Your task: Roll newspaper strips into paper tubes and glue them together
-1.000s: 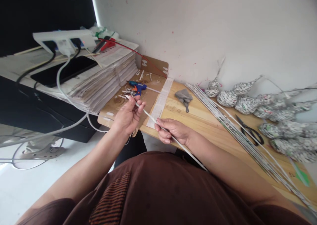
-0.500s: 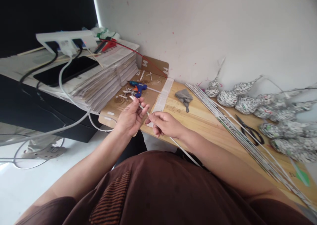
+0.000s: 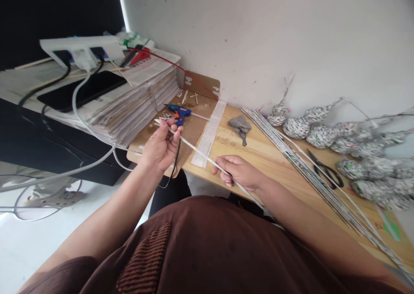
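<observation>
A long thin white rolled-paper stick [image 3: 196, 148] slants between my two hands above the table's front edge. My left hand [image 3: 163, 145] pinches it close to its far-left end, palm turned up. Farther down its length, my right hand [image 3: 238, 171] closes its fingers round the stick, which runs on beneath my right forearm toward my body. Just beyond my left hand lies a blue glue gun [image 3: 181, 114], with small white paper scraps [image 3: 161, 119] beside it on a cardboard sheet [image 3: 201, 108].
A tall newspaper stack [image 3: 142, 100] at left bears a phone [image 3: 82, 89] and a power strip [image 3: 84, 48] with trailing cables. On the wooden table [image 3: 268, 164] are a grey cloth [image 3: 239, 126], a bundle of paper sticks [image 3: 291, 156], black scissors [image 3: 326, 171] and several woven gourd-like shapes [image 3: 296, 128].
My hands have moved apart along the paper stick. The right went right and toward me, the left slightly left and away, so more of the stick shows between them.
</observation>
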The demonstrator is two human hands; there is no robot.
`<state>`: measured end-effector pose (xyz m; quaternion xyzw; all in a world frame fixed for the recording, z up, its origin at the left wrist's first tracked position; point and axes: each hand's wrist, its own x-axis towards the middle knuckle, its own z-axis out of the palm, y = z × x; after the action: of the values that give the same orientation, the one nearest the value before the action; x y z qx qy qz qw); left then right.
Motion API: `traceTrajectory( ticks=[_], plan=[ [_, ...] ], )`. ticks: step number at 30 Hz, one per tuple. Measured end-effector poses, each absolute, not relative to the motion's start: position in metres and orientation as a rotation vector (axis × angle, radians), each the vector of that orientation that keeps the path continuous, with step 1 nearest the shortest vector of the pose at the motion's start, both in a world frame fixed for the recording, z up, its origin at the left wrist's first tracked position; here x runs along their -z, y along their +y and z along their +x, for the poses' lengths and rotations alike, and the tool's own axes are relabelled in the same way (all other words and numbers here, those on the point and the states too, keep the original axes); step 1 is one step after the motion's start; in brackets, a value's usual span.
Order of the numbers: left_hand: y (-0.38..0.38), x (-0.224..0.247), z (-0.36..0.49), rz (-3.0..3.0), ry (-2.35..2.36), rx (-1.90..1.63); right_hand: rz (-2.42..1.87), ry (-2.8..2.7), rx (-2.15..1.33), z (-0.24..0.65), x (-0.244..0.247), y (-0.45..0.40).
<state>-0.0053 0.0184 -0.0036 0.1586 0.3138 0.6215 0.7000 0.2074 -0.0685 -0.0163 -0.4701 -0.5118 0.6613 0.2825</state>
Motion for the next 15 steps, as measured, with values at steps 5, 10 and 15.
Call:
traceTrajectory(
  ticks=[5, 10, 15],
  plan=[
    [0.019, 0.003, -0.002, 0.369, 0.681, -1.374, -1.242, -1.329, -1.777, 0.213, 0.016, -0.077],
    [0.016, 0.003, 0.001, 0.373, 0.717, -1.343, -1.264, -1.370, -1.750, 0.210, 0.012, -0.082],
    [0.017, 0.002, -0.002, 0.370, 0.704, -1.357, -1.175, -1.278, -1.943, 0.215, 0.019, -0.087]
  ],
)
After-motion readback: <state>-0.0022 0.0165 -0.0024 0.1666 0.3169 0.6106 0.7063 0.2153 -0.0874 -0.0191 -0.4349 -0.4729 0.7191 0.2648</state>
